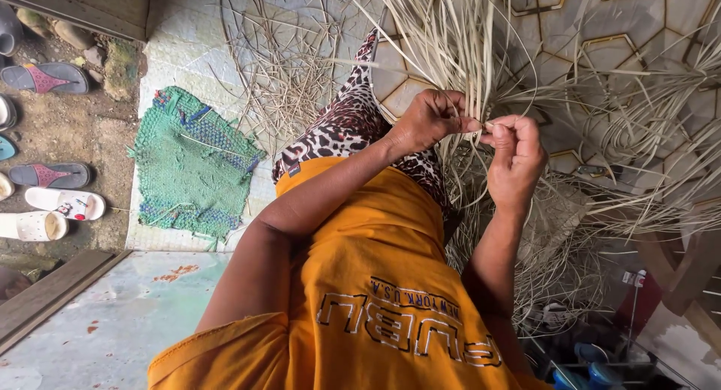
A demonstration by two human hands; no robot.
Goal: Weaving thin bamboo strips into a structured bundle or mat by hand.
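Note:
My left hand [429, 120] and my right hand [515, 156] meet in front of me, fingertips almost touching. Both pinch thin pale reed strips [460, 52] that fan upward from a bundle. My right hand's thumb and forefinger nip a strip end beside my left hand's fingers. Under my right hand lies a loosely woven mass of the same strips [557, 240]. My orange shirt [375, 285] and a leopard-print trouser leg [342, 127] fill the middle.
A green woven mat [191, 165] lies on the floor to the left, with loose dry strips [289, 67] beyond it. Several sandals [49, 176] sit on bare ground at far left. Blue containers [593, 367] stand at lower right. Patterned tiles [601, 30] lie under the strips.

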